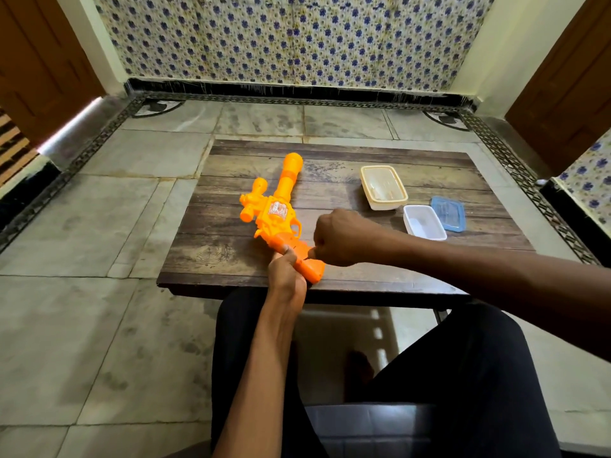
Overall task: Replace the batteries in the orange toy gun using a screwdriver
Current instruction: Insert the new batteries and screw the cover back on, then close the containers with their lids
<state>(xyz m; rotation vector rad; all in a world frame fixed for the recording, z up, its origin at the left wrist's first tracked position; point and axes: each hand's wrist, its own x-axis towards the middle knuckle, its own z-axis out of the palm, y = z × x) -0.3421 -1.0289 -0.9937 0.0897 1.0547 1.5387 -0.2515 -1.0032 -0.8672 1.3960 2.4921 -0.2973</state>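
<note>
The orange toy gun [277, 206] lies flat on the low wooden table [413, 262], barrel pointing away, handle toward me. My left hand [285, 274] grips the handle near the table's front edge, thumb on top. My right hand [344, 238] is a closed fist right of the handle, holding a screwdriver whose thin tip [310, 256] touches the handle's side. The screwdriver's handle is hidden inside the fist. No batteries are visible.
A cream plastic box [383, 187] stands at the table's right. Nearer sit a small white box [424, 222] and a blue lid [448, 213]. Tiled floor surrounds the table; my crossed legs [463, 375] are below its front edge.
</note>
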